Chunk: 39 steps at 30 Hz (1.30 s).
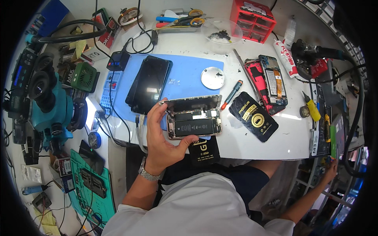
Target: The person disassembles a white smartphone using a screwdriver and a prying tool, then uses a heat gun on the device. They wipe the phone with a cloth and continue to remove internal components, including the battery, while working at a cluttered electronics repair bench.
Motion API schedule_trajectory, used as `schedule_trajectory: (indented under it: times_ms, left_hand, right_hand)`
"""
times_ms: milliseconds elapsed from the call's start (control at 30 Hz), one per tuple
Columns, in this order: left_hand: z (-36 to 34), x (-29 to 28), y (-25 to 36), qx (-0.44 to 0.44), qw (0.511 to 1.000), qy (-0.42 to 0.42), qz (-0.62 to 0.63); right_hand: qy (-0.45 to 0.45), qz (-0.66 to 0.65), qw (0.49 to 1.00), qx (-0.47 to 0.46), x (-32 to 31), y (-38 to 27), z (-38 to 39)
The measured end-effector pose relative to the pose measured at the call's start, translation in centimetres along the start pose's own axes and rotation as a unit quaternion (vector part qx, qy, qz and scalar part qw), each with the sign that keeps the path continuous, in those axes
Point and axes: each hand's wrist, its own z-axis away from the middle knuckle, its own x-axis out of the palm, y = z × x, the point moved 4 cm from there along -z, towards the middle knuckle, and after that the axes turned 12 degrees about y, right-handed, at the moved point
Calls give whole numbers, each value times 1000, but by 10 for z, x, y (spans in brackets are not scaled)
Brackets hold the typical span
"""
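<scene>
My left hand grips an opened smartphone near the table's front edge, fingers along its left side and thumb at its lower edge. The phone's screen is tilted up at the back, and its black battery and inner parts show. At the far right my right hand reaches past the table's edge, beside a shelf rack and below a green-edged box. Its fingers are too small to make out. Right of the phone lie a screwdriver and a black packet.
Behind the phone, dark phones and a round metal lid lie on a blue mat. A disassembled red-and-black phone is at the right. A teal microscope stands left; a red drawer box stands at the back.
</scene>
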Motion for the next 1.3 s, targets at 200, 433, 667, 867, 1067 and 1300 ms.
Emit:
schedule_trajectory:
  times_ms: [200, 433, 667, 867, 1067, 1300]
  left_hand:
    - [-1, 1, -2, 6, 1000, 0, 6]
    - [2, 0, -3, 1, 1000, -14, 8]
    - [-1, 0, 3, 8, 1000, -1, 2]
    - [8, 4, -5, -26, 1000, -2, 9]
    - [18, 1, -30, -25, 1000, 10, 16]
    - [4, 9, 5, -29, 999, 0, 27]
  right_hand:
    - [-36, -155, 980, 117, -3, 15, -43]
    - [-82, -307, 923, 216, 3, 26, -94]
    - [-159, -419, 857, 255, 9, 36, -154]
    - [-162, -407, 878, 195, 44, 1, -160]
    - [-112, -290, 920, 240, 88, -96, -124]
    - [-157, -108, 974, 122, 93, -113, -106]
